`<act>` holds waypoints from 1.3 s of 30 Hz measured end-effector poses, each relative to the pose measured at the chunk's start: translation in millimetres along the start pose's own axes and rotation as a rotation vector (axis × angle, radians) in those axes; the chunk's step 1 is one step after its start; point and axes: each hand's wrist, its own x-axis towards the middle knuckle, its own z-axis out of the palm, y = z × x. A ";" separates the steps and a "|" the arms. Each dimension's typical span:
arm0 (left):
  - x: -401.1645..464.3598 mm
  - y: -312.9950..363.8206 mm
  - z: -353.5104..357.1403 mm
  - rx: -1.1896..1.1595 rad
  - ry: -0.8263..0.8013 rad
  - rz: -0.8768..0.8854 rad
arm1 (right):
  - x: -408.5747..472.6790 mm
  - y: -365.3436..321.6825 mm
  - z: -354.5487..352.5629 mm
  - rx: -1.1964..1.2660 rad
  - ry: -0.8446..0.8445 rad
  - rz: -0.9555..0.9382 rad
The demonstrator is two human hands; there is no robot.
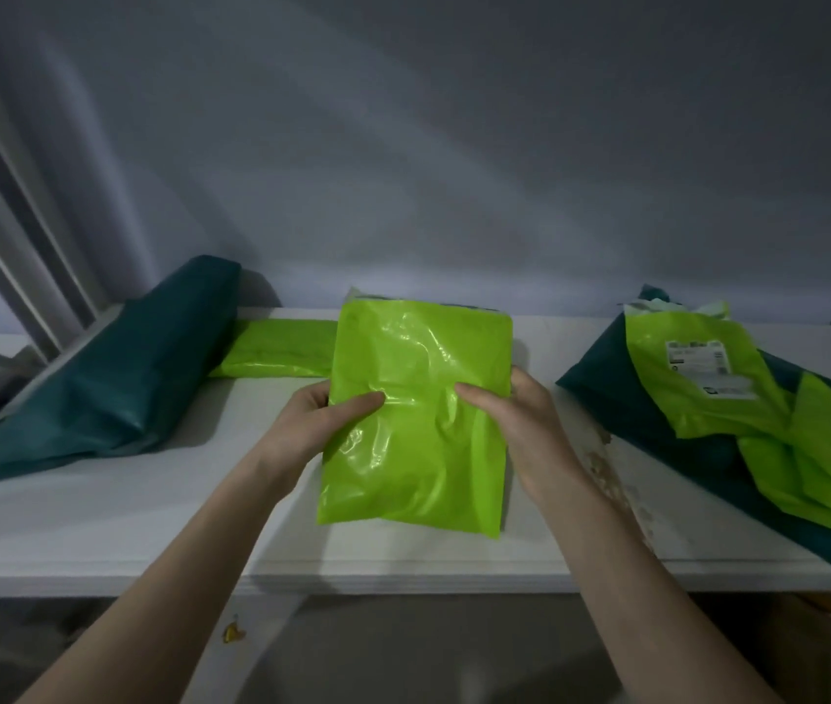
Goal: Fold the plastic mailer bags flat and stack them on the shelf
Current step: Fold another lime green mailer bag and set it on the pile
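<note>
Two hands on one lime bag [416,419] above the white shelf [149,530]: left hand [309,424] and right hand [520,424] pinching opposite edges, thumbs on top, other fingers hidden beneath. Held flat and level, probably to keep the fold from springing open before stacking. Folded green bag [276,348] just behind; dark teal bags [113,378] left, unsorted pile [738,398] right.

Label location: you have a white shipping label [698,359] on the lime-green mailer bag [708,393] at your right.
Label text: printed lines and code blocks, too blurred to read.
Other readable text: none.
</note>
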 end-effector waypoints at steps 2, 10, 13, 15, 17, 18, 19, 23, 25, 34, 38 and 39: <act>3.1 -3.7 0.1 0.006 -0.006 -0.007 | 4.9 4.7 -1.6 -0.006 0.003 0.008; 9.1 -9.0 1.9 -0.042 -0.003 -0.030 | 20.0 21.6 1.8 -0.076 0.066 -0.064; 9.7 -13.3 3.4 0.047 0.131 0.034 | 22.8 26.1 1.9 -0.121 0.070 -0.092; 10.9 -20.2 3.9 0.263 0.237 0.141 | 22.9 28.7 3.1 -0.176 0.082 -0.115; 11.3 -27.6 5.1 0.434 0.294 0.236 | 21.6 31.6 4.0 -0.267 0.103 -0.149; 10.5 -30.1 6.3 0.473 0.313 0.270 | 20.8 32.7 3.9 -0.332 0.111 -0.158; 10.1 -32.4 7.6 0.498 0.331 0.301 | 19.1 32.8 3.5 -0.404 0.118 -0.158; 13.4 -45.5 7.9 0.709 0.330 0.352 | 15.1 40.6 0.4 -0.666 0.121 -0.143; 15.1 -51.4 6.4 0.838 0.311 0.308 | 14.5 48.0 -0.6 -0.758 0.094 -0.111; 4.5 -57.7 18.5 1.113 0.160 0.526 | -6.7 57.2 16.0 -1.307 0.156 -0.490; 0.0 -75.1 23.7 1.315 -0.115 0.508 | -20.2 78.2 27.5 -1.384 -0.188 -0.361; -0.5 -78.8 21.8 1.386 -0.156 0.479 | -20.9 81.9 25.0 -1.406 -0.253 -0.314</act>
